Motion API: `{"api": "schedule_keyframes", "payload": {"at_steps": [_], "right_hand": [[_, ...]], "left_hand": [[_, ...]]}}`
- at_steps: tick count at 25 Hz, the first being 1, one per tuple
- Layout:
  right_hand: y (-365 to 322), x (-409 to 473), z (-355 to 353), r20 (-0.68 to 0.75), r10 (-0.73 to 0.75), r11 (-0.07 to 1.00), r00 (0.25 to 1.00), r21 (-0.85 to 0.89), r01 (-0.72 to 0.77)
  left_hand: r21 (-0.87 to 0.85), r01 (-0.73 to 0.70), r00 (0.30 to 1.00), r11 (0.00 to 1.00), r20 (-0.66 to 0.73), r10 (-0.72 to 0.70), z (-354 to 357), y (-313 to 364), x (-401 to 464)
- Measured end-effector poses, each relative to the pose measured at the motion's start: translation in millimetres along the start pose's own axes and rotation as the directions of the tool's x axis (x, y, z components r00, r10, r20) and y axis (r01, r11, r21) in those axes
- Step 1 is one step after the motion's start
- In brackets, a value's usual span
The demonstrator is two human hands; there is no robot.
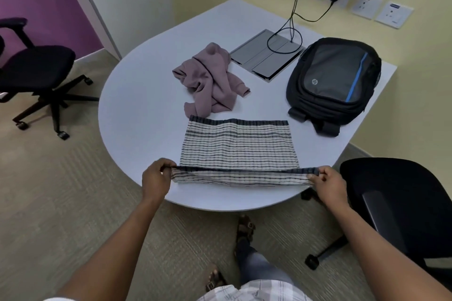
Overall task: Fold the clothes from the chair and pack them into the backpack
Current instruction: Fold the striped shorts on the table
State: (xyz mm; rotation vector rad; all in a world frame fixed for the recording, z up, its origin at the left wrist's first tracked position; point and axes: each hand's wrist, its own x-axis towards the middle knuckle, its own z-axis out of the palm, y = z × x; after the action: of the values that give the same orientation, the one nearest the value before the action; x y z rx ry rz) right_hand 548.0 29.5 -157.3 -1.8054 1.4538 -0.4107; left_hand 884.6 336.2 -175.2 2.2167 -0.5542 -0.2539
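Observation:
A white cloth with dark stripes (pixel 238 146) lies flat on the white table (pixel 137 105), near its front edge. My left hand (pixel 156 177) pinches the cloth's near left corner, and my right hand (pixel 327 182) pinches its near right corner; the near edge is lifted slightly and stretched between them. A crumpled mauve garment (pixel 210 80) sits just behind the striped cloth. The black backpack (pixel 335 80) with a blue stripe lies flat at the right of the table, zipped shut as far as I can see.
A grey cable box (pixel 264 56) with black cables is set into the table behind the mauve garment. One black office chair (pixel 36 68) stands at the left, another (pixel 403 203) close at my right. Wall sockets and a screen are at the back.

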Motion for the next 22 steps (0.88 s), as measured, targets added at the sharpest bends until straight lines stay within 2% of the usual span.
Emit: {"api": "schedule_keyframes", "payload": {"at_steps": [5, 11, 22], "right_hand": [[-16.0, 51.8, 4.6, -0.007, 0.008, 0.997, 1.0, 0.076, -0.008], [-32.2, 127.4, 25.3, -0.009, 0.043, 0.997, 0.999, 0.057, -0.042], [-47.2, 244.9, 66.0, 0.06, 0.083, 0.996, 0.995, -0.046, -0.081]], "left_hand": [[-0.06, 0.1, 0.994, 0.993, -0.037, -0.102, 9.3, 22.6, 56.0], [0.029, 0.166, 0.985, 0.986, 0.038, -0.167, 29.3, 27.5, 135.0], [0.141, 0.265, 0.959, 0.954, 0.065, -0.276, 87.8, 27.9, 225.2]]}}
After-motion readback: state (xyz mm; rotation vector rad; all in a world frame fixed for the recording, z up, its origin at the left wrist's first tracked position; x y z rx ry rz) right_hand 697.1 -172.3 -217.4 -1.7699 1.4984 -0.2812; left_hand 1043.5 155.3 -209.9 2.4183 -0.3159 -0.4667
